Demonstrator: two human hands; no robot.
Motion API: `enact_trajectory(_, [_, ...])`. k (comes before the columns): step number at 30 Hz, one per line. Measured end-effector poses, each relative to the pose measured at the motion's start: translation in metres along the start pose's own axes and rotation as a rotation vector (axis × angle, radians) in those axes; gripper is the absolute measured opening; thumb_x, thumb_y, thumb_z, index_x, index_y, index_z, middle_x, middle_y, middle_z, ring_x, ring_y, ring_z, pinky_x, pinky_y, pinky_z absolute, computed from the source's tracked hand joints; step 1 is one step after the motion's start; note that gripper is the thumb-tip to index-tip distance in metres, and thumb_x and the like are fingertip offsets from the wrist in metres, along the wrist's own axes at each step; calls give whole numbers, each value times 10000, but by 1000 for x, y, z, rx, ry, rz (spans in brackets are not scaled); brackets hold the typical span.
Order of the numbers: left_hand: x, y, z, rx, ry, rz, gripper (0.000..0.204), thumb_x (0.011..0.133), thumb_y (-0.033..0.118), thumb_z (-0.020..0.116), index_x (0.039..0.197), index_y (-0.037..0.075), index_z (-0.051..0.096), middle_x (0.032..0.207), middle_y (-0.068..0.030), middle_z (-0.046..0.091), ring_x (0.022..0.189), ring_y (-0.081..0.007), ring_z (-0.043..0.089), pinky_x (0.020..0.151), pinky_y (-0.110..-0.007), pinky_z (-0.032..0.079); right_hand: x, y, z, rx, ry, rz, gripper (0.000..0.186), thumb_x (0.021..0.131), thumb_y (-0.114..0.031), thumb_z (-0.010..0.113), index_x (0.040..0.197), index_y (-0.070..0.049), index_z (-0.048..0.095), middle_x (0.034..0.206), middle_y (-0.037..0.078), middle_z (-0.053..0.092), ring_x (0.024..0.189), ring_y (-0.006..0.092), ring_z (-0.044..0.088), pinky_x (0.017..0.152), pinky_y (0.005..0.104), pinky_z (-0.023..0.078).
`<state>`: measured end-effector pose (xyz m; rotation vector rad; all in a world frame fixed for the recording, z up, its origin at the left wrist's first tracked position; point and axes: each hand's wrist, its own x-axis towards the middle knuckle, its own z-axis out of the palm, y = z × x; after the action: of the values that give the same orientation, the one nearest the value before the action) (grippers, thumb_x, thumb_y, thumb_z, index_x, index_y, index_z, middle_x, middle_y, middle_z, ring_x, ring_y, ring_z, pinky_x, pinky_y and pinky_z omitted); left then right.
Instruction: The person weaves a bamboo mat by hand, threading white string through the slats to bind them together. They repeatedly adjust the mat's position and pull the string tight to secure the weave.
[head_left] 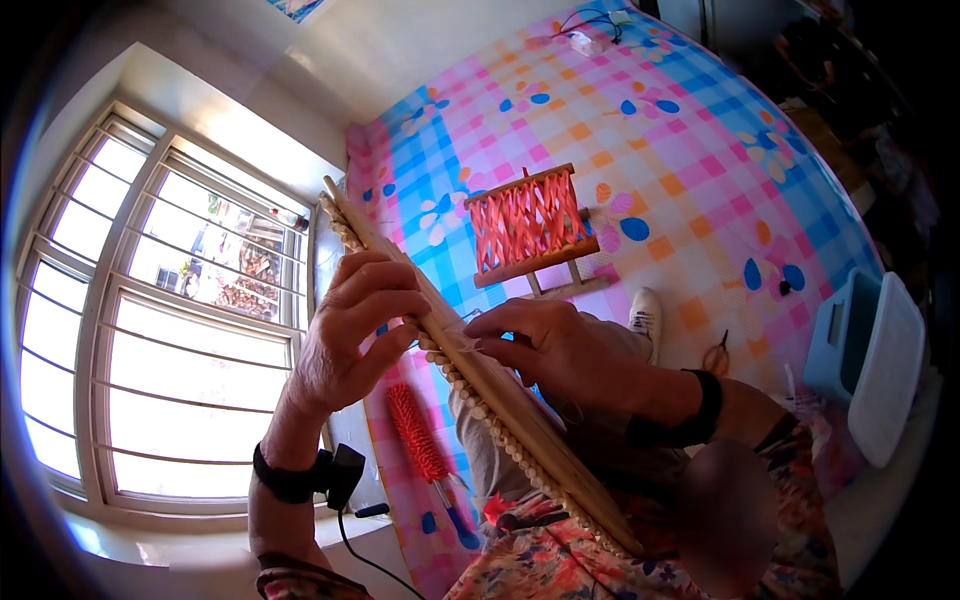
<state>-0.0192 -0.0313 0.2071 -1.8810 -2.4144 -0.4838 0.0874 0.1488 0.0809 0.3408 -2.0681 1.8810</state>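
Two bare hands work at a long wooden board (500,400), which slants from the lap up toward the window (200,330), a row of pale pegs (478,408) along its left edge. The left hand (362,328) is on the upper part of the board, its fingers bent over the wood and the thumb below them near the first pegs, a partly closed grip on that edge. The right hand (540,350) is on the other side, fingers curled and tips close together beside a fine pale thread (466,338); whether they pinch it, I cannot tell.

Beyond the board, a wooden frame (518,268) wound with red-orange cord (530,225) stands on the checked floor sheet (640,130). One white shoe (647,315) shows to the right of the frame, with scissors (716,357) near it. Left of the legs lies a red brush (415,435) with a blue handle end. Far right, a blue bin (838,340) stands beside a white lid (888,370). Both wrists wear black bands.
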Motion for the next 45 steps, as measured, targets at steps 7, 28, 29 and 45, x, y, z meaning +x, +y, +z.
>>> enact_trajectory(7, [1, 1, 1, -2, 20, 25, 191, 749, 81, 641, 923, 3, 642, 1012, -141, 597, 1040, -328, 527, 919, -429, 434, 6, -1, 0, -62, -58, 13, 206, 903, -208, 618, 935, -5, 633, 836, 136, 646, 754, 260, 644, 670, 369, 500])
enact_trajectory(28, [-10, 3, 3, 2, 64, -17, 155, 773, 78, 595, 900, 2, 642, 1020, -129, 587, 1077, -302, 514, 932, -410, 428, 10, -1, 12, -12, -23, 9, 183, 863, -189, 651, 941, -23, 645, 848, 111, 623, 738, 238, 618, 695, 353, 491])
enact_trajectory(29, [-10, 3, 3, 4, 66, -19, 153, 773, 78, 596, 898, 2, 642, 1020, -129, 587, 1077, -302, 514, 932, -410, 427, 10, -1, 12, -10, -32, 38, 176, 857, -184, 651, 925, -22, 638, 843, 110, 622, 736, 247, 619, 699, 360, 491])
enact_trajectory(45, [-9, 0, 7, 8, 76, -10, 148, 749, 62, 626, 891, 19, 628, 1000, -118, 585, 1061, -309, 514, 928, -410, 427, -31, 7, -55, -911, 11, -264, 141, 755, -8, 640, 851, -16, 537, 776, 109, 523, 613, 207, 579, 526, 299, 481])
